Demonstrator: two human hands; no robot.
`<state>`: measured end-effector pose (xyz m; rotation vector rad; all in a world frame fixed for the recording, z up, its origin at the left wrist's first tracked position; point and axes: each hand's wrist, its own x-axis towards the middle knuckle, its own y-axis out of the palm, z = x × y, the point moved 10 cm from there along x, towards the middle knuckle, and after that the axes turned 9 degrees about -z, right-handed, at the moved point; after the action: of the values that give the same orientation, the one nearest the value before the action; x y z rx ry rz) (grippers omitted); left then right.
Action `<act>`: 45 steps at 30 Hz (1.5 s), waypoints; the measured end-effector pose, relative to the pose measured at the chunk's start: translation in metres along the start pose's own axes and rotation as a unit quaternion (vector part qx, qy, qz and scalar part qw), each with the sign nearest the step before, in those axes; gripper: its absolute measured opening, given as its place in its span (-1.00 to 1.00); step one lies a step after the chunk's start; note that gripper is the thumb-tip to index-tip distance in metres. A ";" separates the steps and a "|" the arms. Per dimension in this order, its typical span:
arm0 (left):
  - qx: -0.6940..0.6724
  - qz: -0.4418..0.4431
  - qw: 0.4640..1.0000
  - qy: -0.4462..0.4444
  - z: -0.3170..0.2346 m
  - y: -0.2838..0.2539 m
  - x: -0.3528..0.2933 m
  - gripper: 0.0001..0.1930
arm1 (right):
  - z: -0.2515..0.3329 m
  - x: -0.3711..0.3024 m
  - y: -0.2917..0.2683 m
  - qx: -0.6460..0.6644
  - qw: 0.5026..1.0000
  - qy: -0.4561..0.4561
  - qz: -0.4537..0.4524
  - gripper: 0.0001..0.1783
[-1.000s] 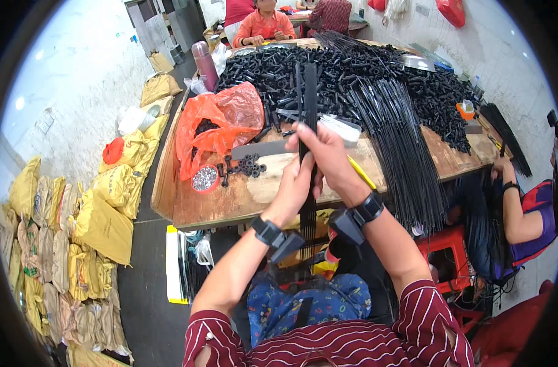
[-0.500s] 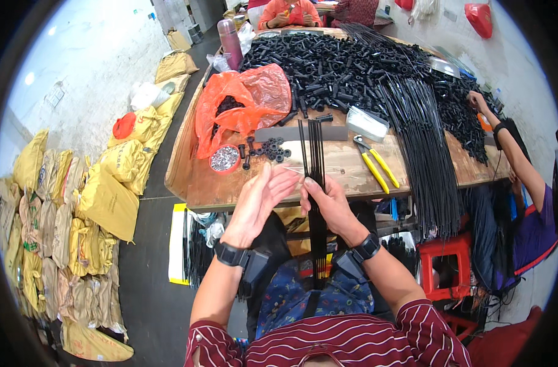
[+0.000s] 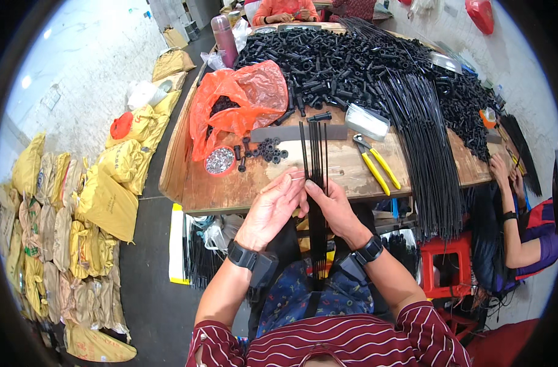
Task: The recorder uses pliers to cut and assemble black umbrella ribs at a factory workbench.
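Observation:
My right hand (image 3: pixel 335 208) is closed round a bundle of thin black rods (image 3: pixel 317 244), which stands almost upright at the table's front edge, its lower end down by my lap. The rod tops fan slightly apart. Left of the bundle, my left hand (image 3: pixel 269 211) has its fingers curled together, their tips against the rods. Thin pale strands (image 3: pixel 334 172) cross there; whether the left fingers grip one is too fine to tell. Beyond my hands lie a grey flat bar (image 3: pixel 279 133), yellow-handled pliers (image 3: pixel 376 168), small black nuts (image 3: pixel 269 150) and a red tub (image 3: pixel 220 161) of tiny silvery parts.
A large heap of black tubular parts (image 3: pixel 328 61) covers the table's far side. More black rods (image 3: pixel 422 159) overhang the front edge. A red plastic bag (image 3: pixel 254 98), clear box (image 3: pixel 367 122) and flask (image 3: pixel 224 41) stand around. Co-workers sit at right and far end; sacks (image 3: pixel 107 196) line the left.
My left hand has turned from an open palm to curled fingers nearer the rods. The co-worker's hand at right has drawn back from the heap to the table edge, beside more black rods.

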<state>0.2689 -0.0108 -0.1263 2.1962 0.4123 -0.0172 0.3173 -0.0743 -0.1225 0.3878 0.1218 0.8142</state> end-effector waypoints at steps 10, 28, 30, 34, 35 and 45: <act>0.057 0.009 0.998 0.008 0.007 0.006 0.005 -0.70 | 0.000 -0.007 -0.007 -0.035 0.999 0.001 -0.004 -0.76; 0.423 0.018 0.894 0.146 -0.055 0.075 0.027 -0.74 | -0.003 -0.016 0.006 -0.094 0.995 -0.008 0.012 -0.67; 0.398 0.026 0.905 0.148 -0.057 0.091 0.018 -0.80 | -0.009 -0.013 -0.007 -0.147 0.988 0.042 0.006 -0.47; 0.408 0.015 0.897 0.171 -0.047 0.103 -0.002 -0.84 | -0.018 -0.016 -0.023 0.022 0.995 0.098 -0.009 -0.30; 0.419 0.034 0.887 0.189 -0.042 0.110 -0.009 -0.83 | -0.012 -0.017 -0.024 -0.034 0.996 0.081 -0.023 -0.32; 0.587 -0.008 0.767 0.260 -0.097 0.098 0.068 -0.72 | -0.015 -0.013 -0.064 -0.020 0.989 0.081 -0.124 -0.76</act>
<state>0.3490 0.0291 -0.0013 3.4532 0.9012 0.4558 0.3483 -0.1195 -0.1619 0.2614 0.2983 0.6002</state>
